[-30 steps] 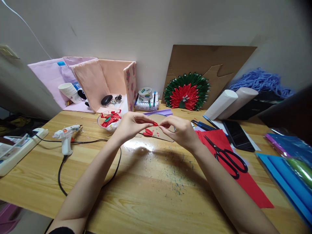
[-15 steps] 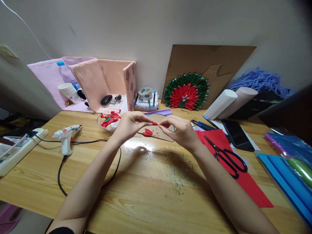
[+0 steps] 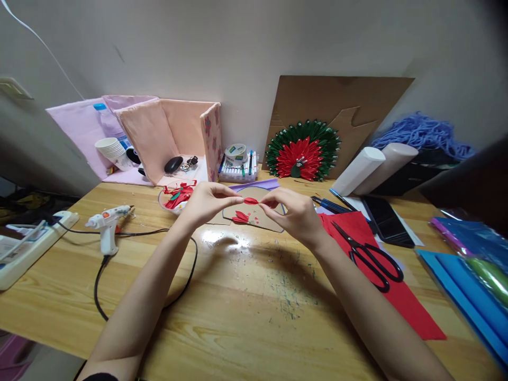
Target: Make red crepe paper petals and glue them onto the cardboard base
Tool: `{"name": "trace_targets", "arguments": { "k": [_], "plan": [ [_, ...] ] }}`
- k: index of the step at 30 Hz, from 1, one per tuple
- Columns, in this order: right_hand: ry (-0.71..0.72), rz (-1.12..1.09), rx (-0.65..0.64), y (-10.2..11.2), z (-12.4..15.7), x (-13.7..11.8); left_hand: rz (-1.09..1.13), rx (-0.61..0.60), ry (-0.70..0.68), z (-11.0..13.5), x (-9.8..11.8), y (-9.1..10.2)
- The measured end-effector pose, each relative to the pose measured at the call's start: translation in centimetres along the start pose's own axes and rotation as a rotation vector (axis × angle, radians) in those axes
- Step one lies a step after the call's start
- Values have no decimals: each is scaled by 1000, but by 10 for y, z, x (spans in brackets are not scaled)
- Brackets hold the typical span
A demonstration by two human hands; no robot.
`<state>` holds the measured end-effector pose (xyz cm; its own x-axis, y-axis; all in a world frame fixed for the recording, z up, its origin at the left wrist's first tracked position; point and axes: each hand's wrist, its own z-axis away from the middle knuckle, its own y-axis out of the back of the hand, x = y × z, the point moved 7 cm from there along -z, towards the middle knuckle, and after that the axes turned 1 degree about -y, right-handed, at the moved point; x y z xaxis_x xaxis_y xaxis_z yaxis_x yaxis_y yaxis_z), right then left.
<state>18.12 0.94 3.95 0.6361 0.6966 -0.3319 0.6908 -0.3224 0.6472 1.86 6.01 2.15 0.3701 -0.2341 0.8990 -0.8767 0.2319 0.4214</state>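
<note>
You are holding a small red petal (image 3: 251,201) up in front of you, between your two hands. Your left hand (image 3: 210,205) is pinching its left end, with the thumb and first finger pressing together there. Your right hand (image 3: 291,212) is pinching its right end the same way, so its fingertips are clamping on the petal too. The petal is sitting level, and its middle is showing between your fingers.

A brown card (image 3: 256,192) is lying on the wooden table (image 3: 238,328) behind and below your hands. More red petals (image 3: 240,217) are resting on it. Near your left hand, a clear bowl (image 3: 162,203) is holding red scraps. Farther left, a white glue gun (image 3: 108,233) is standing on the table. Over by your right arm, black scissors (image 3: 356,244) are lying on a red sheet (image 3: 408,307). At the back, a round green and red fan (image 3: 305,153) is standing in front of a big brown board (image 3: 317,92).
</note>
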Motion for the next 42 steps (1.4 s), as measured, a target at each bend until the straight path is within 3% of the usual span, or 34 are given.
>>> {"name": "trace_targets", "arguments": {
  "k": [5,14,18,22,33,42],
  "plan": [
    [1,6,-5,-1,1,-1,3,-91,25,1,-1,-9],
    [9,17,13,-1,1,-2,23,-79,30,0,-1,-5],
    [1,18,25,-1,1,-1,139,-84,25,0,-2,-10],
    [2,13,25,-2,1,-1,184,-112,-90,1,6,-16],
    [-2,-10,16,-2,-1,-8,-96,2,-387,10,27,-17],
    [3,-13,20,-4,1,-8,-291,51,-442,12,34,-17]
  ]
}}
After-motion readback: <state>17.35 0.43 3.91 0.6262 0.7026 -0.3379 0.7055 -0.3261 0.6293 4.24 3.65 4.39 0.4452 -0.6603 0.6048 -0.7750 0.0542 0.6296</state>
